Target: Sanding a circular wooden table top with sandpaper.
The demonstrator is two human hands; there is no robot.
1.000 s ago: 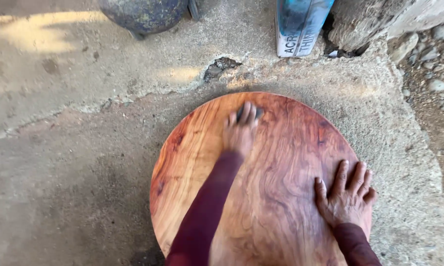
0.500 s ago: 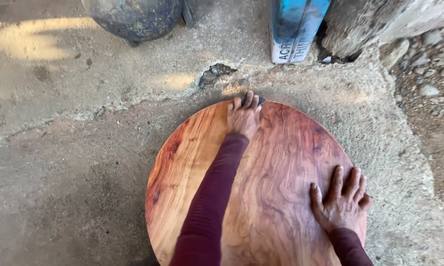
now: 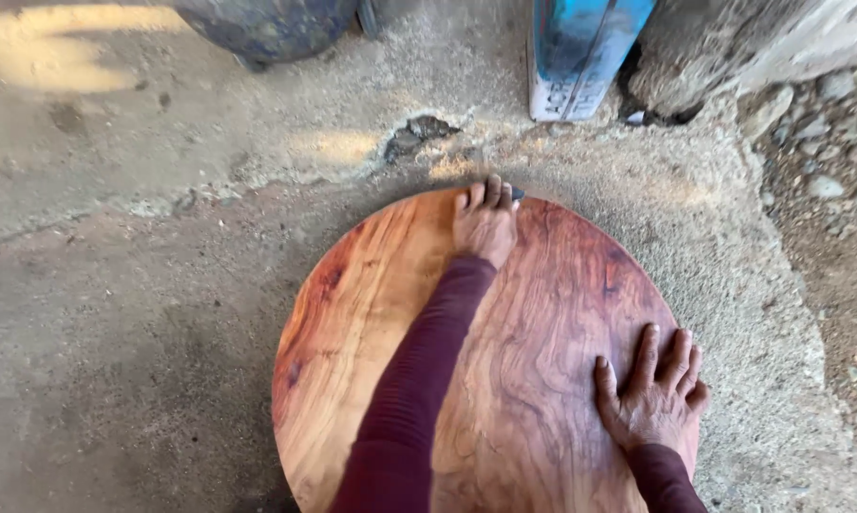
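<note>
Nearest, at five o'clock, the right hand (image 3: 655, 399) is pressing flat on the round reddish-brown wooden slab (image 3: 542, 351), its grip spread apart and holding nothing; the slab is lying on the rough grey concrete floor (image 3: 143, 285); its face is looking smooth and glossy already, so little seems left undone; at twelve o'clock the left hand (image 3: 484, 223) is reaching the far rim, its grip apparently closed on a small dark object (image 3: 516, 194), too hidden to identify; beyond, a blue container (image 3: 580, 52) is standing.

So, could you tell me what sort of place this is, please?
Probably an outdoor or open workshop yard: a round wooden board lies on a rough, cracked concrete floor, with gravel at the right edge.
</note>
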